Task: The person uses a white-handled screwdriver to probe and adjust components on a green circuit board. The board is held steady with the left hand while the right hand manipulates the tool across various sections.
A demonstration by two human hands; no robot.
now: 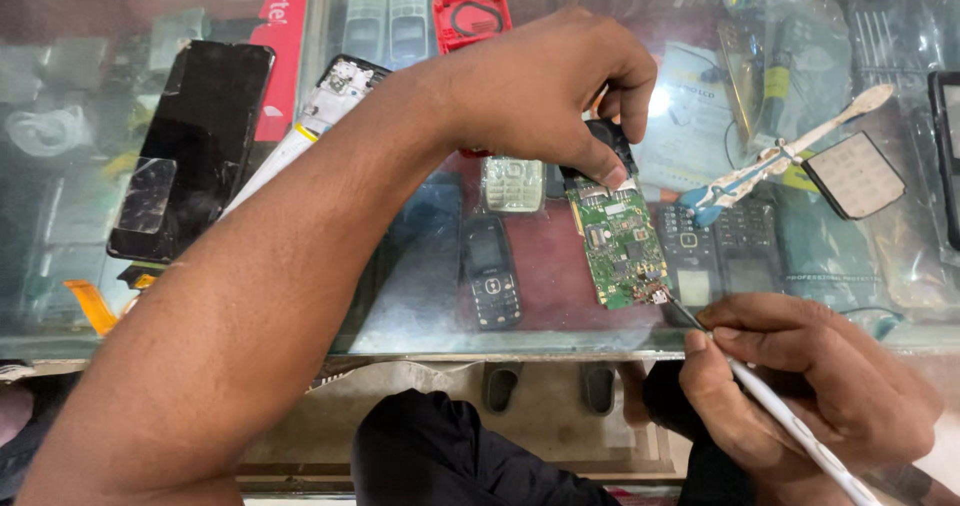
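A green phone circuit board lies on the glass counter. My left hand reaches across from the left and pins the board's far end with thumb and fingertips, next to a small black part. My right hand grips a white-handled soldering iron like a pen. Its thin metal tip touches a small component at the board's near right corner.
A black smartphone screen and a second opened phone lie at left. A tape-wrapped tool and a keypad panel lie at right. Keypad phones and a red phone frame show under the glass.
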